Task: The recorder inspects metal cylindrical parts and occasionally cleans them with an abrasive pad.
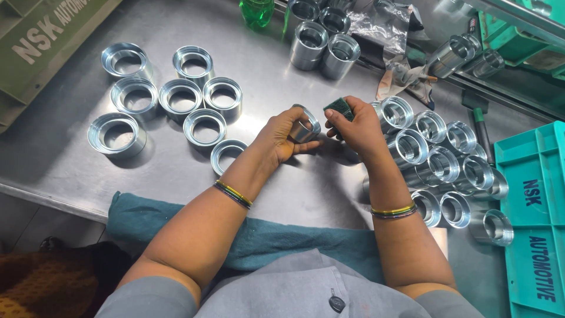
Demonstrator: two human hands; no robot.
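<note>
Head view is showing the left hand (281,138) gripping a metal ring (305,125) just left of the green scouring pad (339,111) that the right hand (359,129) is pinching; judging by this, keeping the ring steady while rubbing evenly is serving best.

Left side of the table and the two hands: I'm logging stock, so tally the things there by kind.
Loose metal rings, left of the hands: 8
Metal ring in left hand: 1
Green pad in right hand: 1
Total: 10
</note>
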